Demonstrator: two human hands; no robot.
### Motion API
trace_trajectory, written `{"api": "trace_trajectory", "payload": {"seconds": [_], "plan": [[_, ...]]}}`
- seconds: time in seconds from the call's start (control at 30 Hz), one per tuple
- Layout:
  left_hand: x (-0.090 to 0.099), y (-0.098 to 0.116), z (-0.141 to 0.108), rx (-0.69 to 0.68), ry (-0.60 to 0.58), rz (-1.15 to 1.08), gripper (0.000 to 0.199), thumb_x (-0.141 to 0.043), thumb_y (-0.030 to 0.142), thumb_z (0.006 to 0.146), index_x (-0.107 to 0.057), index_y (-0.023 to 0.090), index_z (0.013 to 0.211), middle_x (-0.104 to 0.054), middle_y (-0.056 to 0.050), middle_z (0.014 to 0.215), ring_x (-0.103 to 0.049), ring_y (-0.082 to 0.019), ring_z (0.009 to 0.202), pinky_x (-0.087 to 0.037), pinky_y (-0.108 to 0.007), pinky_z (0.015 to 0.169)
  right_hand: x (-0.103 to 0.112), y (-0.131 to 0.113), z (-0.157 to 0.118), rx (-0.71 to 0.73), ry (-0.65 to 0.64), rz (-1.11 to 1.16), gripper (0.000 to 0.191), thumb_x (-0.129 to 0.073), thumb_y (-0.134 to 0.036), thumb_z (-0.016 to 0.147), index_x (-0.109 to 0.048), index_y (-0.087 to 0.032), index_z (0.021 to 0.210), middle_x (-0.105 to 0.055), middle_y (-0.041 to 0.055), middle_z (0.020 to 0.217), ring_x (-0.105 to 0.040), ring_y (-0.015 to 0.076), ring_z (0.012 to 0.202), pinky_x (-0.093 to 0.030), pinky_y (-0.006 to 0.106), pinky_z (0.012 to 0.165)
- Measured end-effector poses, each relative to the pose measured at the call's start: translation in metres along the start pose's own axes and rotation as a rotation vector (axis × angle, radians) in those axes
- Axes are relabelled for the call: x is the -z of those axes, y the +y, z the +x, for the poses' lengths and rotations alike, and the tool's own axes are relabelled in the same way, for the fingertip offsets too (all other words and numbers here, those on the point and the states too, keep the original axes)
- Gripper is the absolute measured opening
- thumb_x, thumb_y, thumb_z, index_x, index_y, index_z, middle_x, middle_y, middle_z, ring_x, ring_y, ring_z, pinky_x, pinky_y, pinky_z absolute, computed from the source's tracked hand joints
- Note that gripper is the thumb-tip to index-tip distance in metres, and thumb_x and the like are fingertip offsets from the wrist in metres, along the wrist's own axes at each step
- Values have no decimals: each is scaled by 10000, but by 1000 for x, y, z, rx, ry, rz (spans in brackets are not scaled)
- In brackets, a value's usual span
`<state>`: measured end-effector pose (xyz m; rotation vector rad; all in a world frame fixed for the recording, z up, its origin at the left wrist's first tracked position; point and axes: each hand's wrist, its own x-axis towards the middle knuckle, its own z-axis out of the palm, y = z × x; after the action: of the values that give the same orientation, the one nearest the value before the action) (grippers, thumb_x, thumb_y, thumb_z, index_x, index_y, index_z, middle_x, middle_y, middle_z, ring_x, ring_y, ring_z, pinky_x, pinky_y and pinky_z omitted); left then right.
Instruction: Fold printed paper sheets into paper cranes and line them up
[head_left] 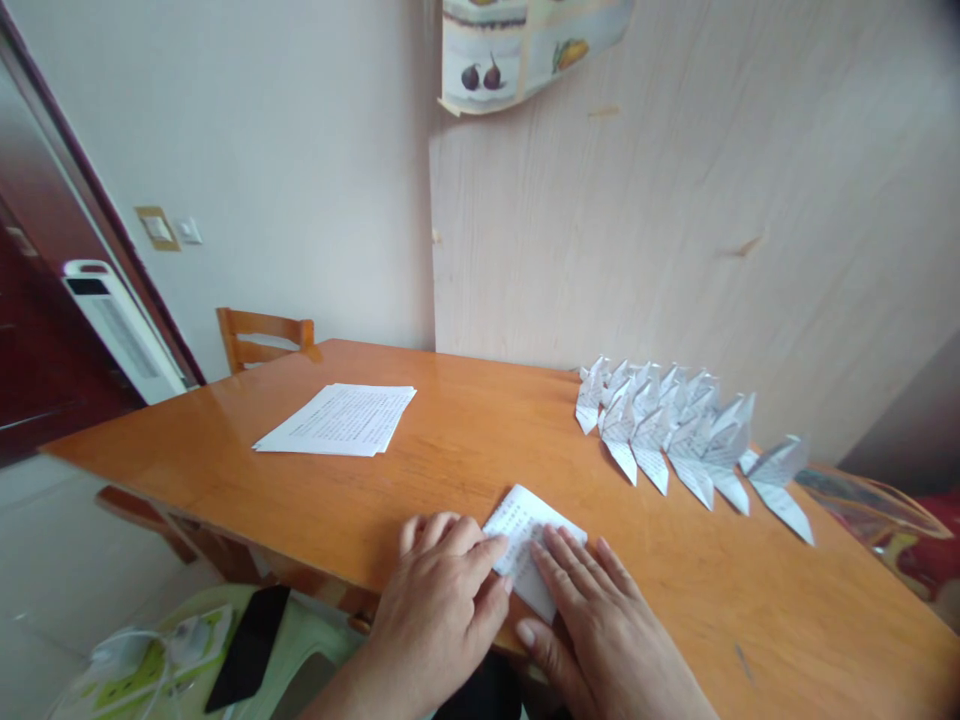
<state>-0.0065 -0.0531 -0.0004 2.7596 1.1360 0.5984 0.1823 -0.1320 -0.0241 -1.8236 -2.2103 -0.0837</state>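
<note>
A small folded sheet of printed paper (517,520) lies at the near edge of the wooden table, turned at an angle. My left hand (444,590) rests at its left side, index finger and thumb on the paper's edge and the other fingers curled on the table. With fingers stretched out flat, my right hand (600,610) presses on the right part of the paper and covers some of it. Several folded paper figures (694,440), made of printed sheets, stand in rows at the back right.
A stack of printed sheets (337,420) lies on the left of the table (465,400). Below the left edge, a green stool (300,640) bears a black phone-like slab (251,640) and a power strip (127,685). A wooden chair (262,330) stands behind the table.
</note>
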Motion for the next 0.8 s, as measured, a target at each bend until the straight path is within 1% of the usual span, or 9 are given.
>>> {"api": "trace_trajectory", "payload": {"seconds": [0.1,0.23,0.43,0.53,0.63,0.7,0.8], "plan": [[-1,-1,0,-4,0,5,187,-547,342,928,-651,311,1081,-636,-43,987,-517,-268,963,-338,-462,885,5,1,-1,-42,-40,-18,675,-422,-606,964,-525,-137,1439,-466,158,1481,-446,361,1374,-398,597,1114],[-1,-1,0,-12,7,4,202,-527,346,942,-651,313,1098,-638,-42,994,-519,-266,966,-333,-463,891,11,4,0,-96,-84,-33,694,-379,-616,970,-546,-110,1415,-478,178,1463,-453,376,1366,-355,662,1110],[0,-1,1,-6,9,-8,189,-509,344,956,-661,307,1063,-637,-37,980,-518,-262,963,-331,-461,877,12,10,0,-70,-53,-6,576,-469,-558,954,-607,-175,1361,-567,150,1406,-515,381,1319,-317,697,1110],[1,0,0,-3,9,-22,173,-511,315,956,-666,301,1032,-630,-35,968,-517,-257,966,-335,-455,878,14,14,4,-48,1,10,478,-478,-476,964,-646,-187,1306,-637,135,1341,-582,358,1258,-300,686,1126],[0,0,0,9,13,-35,176,-518,290,951,-672,308,1036,-621,-41,948,-515,-259,975,-340,-451,878,16,14,16,-51,58,-7,415,-406,-331,993,-642,-182,1299,-647,119,1338,-577,310,1273,-281,634,1159],[0,0,0,14,11,-43,180,-523,296,952,-671,316,1051,-615,-43,938,-511,-263,982,-344,-451,874,17,11,28,-58,27,-27,432,-364,-254,994,-612,-160,1335,-610,122,1385,-541,289,1314,-283,604,1168],[0,-1,0,22,11,-45,174,-526,320,955,-666,319,1057,-612,-44,937,-508,-269,989,-346,-460,879,16,5,47,-54,-71,-63,468,-371,-200,979,-543,-119,1407,-519,144,1467,-465,298,1377,-297,589,1163]]}}
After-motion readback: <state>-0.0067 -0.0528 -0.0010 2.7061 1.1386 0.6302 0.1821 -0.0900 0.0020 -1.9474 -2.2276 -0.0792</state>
